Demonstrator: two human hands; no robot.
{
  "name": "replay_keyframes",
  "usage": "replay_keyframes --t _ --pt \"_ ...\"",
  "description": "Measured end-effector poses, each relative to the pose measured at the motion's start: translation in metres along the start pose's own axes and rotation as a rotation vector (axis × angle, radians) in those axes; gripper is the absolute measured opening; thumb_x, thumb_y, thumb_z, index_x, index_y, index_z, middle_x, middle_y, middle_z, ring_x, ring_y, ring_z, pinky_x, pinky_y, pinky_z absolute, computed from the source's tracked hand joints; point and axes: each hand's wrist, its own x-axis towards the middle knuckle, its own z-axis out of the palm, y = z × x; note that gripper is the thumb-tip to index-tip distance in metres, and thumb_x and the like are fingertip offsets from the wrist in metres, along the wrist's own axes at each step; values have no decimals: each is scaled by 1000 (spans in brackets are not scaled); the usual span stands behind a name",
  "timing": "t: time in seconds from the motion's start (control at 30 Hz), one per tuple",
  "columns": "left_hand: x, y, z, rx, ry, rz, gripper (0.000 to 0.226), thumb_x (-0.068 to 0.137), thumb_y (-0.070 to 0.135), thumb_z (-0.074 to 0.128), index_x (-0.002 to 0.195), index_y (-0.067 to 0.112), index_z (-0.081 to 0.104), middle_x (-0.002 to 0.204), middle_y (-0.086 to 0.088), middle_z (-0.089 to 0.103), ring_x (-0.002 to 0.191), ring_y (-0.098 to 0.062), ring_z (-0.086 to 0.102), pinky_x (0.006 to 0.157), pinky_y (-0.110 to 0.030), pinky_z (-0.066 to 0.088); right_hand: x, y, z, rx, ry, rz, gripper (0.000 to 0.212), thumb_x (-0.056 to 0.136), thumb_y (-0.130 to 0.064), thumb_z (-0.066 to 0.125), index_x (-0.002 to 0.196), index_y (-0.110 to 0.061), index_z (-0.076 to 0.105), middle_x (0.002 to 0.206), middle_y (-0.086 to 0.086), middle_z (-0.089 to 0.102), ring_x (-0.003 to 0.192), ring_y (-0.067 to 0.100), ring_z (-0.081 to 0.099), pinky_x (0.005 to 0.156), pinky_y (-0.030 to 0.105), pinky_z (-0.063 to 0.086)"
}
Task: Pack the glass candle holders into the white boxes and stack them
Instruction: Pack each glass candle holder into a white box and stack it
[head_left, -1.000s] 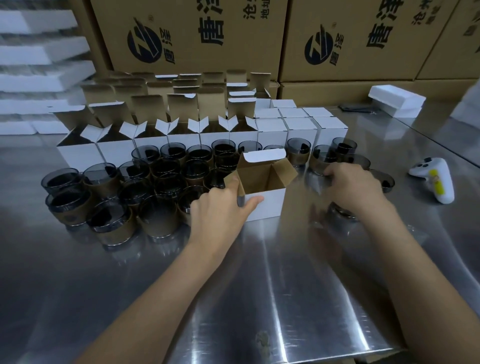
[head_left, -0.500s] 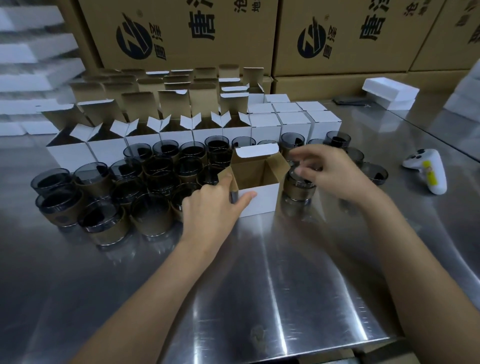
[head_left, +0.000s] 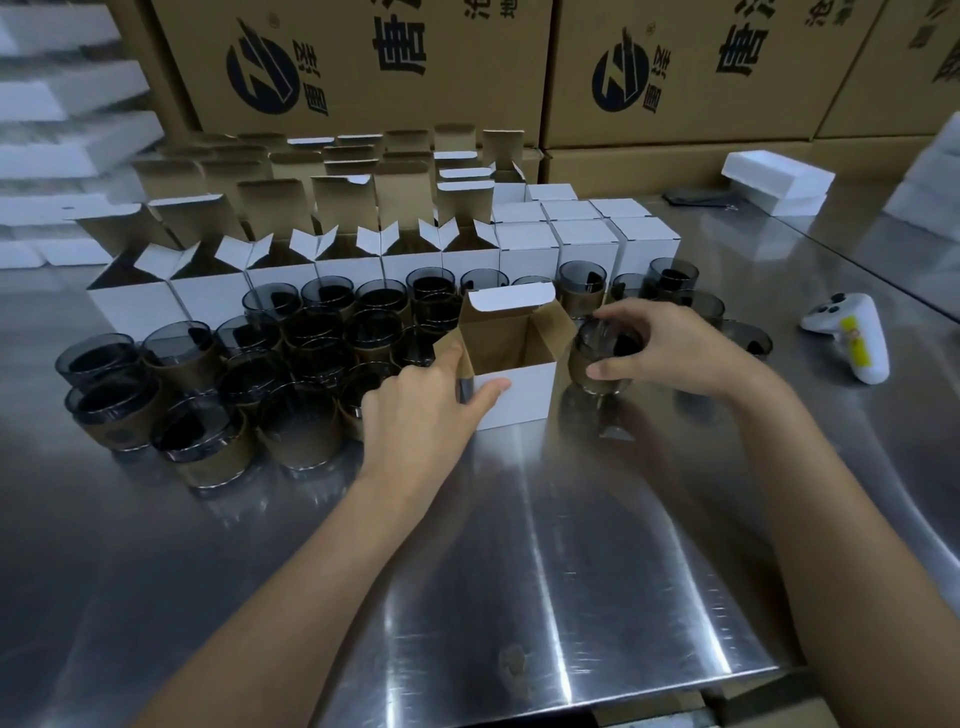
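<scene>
An open white box (head_left: 519, 387) with a brown inside stands on the steel table, lid flap up at the back. My left hand (head_left: 423, 410) grips its left front corner, thumb on the white front. My right hand (head_left: 667, 345) holds a smoked glass candle holder (head_left: 589, 364) by its rim, lifted just right of the box. Several more dark glass holders (head_left: 291, 374) crowd the table to the left and behind the box.
Rows of open white boxes (head_left: 208, 291) and closed white boxes (head_left: 582, 244) stand behind the glasses. Large brown cartons (head_left: 363, 67) line the back. A white controller (head_left: 852, 338) lies at the right, white foam blocks (head_left: 779, 179) at the far right.
My right hand picked a glass from the right-hand group and carried it left and up, close to the box's right side. My left hand kept its grip on the box.
</scene>
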Motion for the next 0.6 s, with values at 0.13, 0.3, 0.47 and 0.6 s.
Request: replay_keyframes --t 0.13,0.3,0.47,0.6 --pt "0 0 0 17 -1 1 67 87 71 36 128 22 54 78 -6 67 79 -30 66 64 -34 47 -15 -10 -24 274 54 -142 54 69 -53 80 118 -42 61 114 -17 67 109 0 61 98 29 48" --pt "1 -1 0 21 2 44 67 88 71 33 133 25 50 81 -6 68 80 -30 67 62 -34 46 -28 -44 -8 457 -29 -353 51 69 -46 75 117 -36 58 117 -14 65 113 6 61 96 24 49" --pt "1 -2 -1 34 38 90 59 89 67 33 130 29 53 80 -7 68 79 -33 67 57 -31 33 -18 -66 37 214 213 -411 60 69 -57 71 123 -37 52 112 -26 58 113 1 53 96 10 37" --pt "2 -3 0 45 50 120 65 87 72 33 137 32 47 81 -6 69 81 -30 68 57 -30 34 -8 -61 52 58 422 -421 60 77 -56 65 129 -31 51 118 -29 47 112 -18 32 105 28 23"
